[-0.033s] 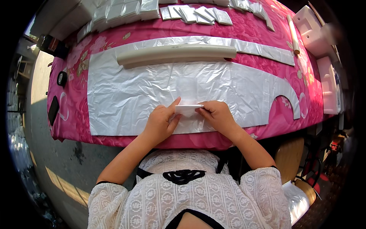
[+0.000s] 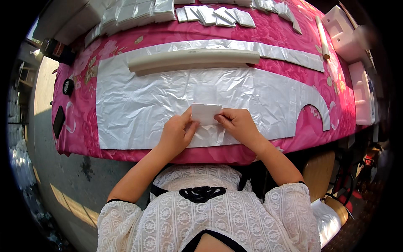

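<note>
top: white lace, short sleeves | trim: black, perhaps a bow | forearms: bare

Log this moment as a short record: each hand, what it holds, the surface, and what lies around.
left hand: pinches the left edge of the small white folded piece
right hand: pinches the right edge of the same piece
surface: table under a pink flowered cloth
under the hands: large crinkled white plastic sheet with an arched cut-out at its right end
behind it: long cream tube lying crosswise
far edge: rows of folded white pieces
left edge: two small dark objects, kind unclear
</note>
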Demonstrator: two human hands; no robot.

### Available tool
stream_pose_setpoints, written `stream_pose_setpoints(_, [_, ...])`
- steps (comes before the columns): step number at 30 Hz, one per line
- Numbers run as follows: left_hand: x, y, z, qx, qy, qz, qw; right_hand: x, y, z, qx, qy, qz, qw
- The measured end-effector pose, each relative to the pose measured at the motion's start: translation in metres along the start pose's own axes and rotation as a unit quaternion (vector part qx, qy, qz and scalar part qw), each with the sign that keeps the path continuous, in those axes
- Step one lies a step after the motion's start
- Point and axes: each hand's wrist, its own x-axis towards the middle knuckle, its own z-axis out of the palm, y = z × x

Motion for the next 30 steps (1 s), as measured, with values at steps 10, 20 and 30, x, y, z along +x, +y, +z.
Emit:
stream_pose_setpoints(10, [0.033, 0.011, -0.004, -0.058, 0.043, -0.118, 0.990, 0.038, -0.018, -0.009, 0.033, -0.086, 0.213, 0.973])
stream_pose_setpoints(20, [0.035, 0.015, -0.010, -0.028, 0.048, -0.118, 0.991, 0.045, -0.012, -0.005, -0.045, -0.071, 0.157, 0.984])
stream_pose_setpoints(30, [0.043, 0.017, 0.032, 0.248, 0.025, 0.140, 0.958, 0.051, -0.002, -0.007, -0.018, -0.080, 0.160, 0.984])
